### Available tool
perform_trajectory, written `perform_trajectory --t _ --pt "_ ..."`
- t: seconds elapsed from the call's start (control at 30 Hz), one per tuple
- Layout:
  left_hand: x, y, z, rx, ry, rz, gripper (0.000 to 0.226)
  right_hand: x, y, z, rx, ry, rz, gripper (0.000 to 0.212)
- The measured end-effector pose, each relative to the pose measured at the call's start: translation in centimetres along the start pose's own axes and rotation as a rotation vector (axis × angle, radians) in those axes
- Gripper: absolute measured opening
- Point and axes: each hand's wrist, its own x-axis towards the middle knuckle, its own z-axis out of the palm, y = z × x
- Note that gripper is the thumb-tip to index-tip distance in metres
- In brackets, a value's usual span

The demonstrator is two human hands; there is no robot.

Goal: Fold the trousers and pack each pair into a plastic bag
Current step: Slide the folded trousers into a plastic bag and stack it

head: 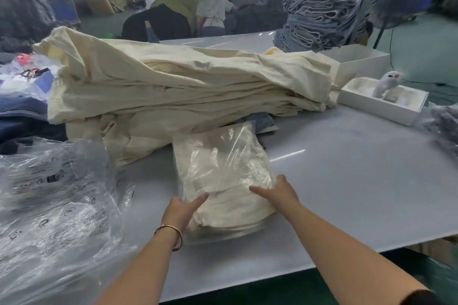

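Your left hand (179,210) and right hand (280,190) sit on the near end of a folded pair of cream trousers (233,205), one hand at each side, apart from each other. Left thumb lies across the top of the fold w/ the fingers tucked at the left edge, so it grips the bundle; the right thumb stretches left over the fabric and the fingers wrap the right edge. A thin bangle (171,234) rings your left wrist.

The trousers are most of the way inside a clear plastic bag (218,156): the far part is covered by the film, the near end sticks out toward you. Bag & trousers lie flat on the grey table (347,193), just left of centre, near the front edge.

Just beyond the bag, a tall stack of unfolded cream trousers (173,82) runs left to right across the table, w/ a scrap of blue denim (265,122) peeking from under its near right side. To the near left, a heap of empty printed plastic bags (57,205). Far right: a pile of blue jeans (322,12), a white box (359,62) and an open white tray (383,104) w/ a small fluffy toy (386,84) standing in it. In the far background people bend over dark clothing; details there are too blurred to tell.
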Motion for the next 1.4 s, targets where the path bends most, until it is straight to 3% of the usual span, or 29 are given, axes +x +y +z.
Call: perform_trajectory --t 0.13,0.27,0.37,0.53,0.6,0.7,0.77,0.87,1.0,1.1,1.3,1.4 --pt "-0.7 2.5 2.7 -0.307 -0.158 -0.085 0.038 0.7 -0.5 -2.3 0.264 -0.275 0.117 0.057" --pt "-2.5 6.9 6.6 -0.471 -0.268 0.01 0.038 0.9 -0.3 -8.0 0.235 -0.217 -0.043 0.043" --pt "-4.3 10.7 10.9 -0.496 -0.32 0.203 0.051 0.9 0.8 -13.8 0.154 -0.099 -0.186 0.047" --pt "-7.0 17.1 19.9 -0.499 -0.413 0.521 0.053 3.0 3.8 -25.2 0.11 0.151 -0.29 0.049" --pt "-7.5 19.2 23.7 -0.416 -0.496 0.565 0.058 4.5 5.0 -29.5 -0.031 0.34 -0.24 0.046" --pt "-7.4 20.7 28.4 -0.181 -0.56 0.555 0.037 6.3 7.2 -34.0 -0.203 0.705 -0.118 0.046" --pt "-6.8 20.6 30.6 -0.044 -0.65 0.482 0.032 7.3 8.8 -35.3 -0.382 0.814 -0.028 0.049" --pt "-5.4 19.4 31.8 0.087 -0.593 0.33 0.042 9.0 11.0 -34.4 -0.604 0.563 0.094 0.058" --pt "-4.0 17.8 30.9 0.138 -0.493 0.255 0.021 11.5 12.6 -31.1 -0.707 0.264 -0.073 0.066" --pt "-3.2 17.4 29.6 0.105 -0.444 0.223 0.015 12.3 12.8 -28.5 -0.758 0.123 -0.091 0.069" --pt "-1.6 17.3 23.2 0.07 -0.32 0.176 0.01 13.8 10.1 -26.4 -0.818 0.21 0.011 0.051" --pt "-0.5 17.3 17.3 -0.003 -0.191 0.174 0.009 14.1 5.0 -23.8 -0.792 0.244 -0.136 0.056"
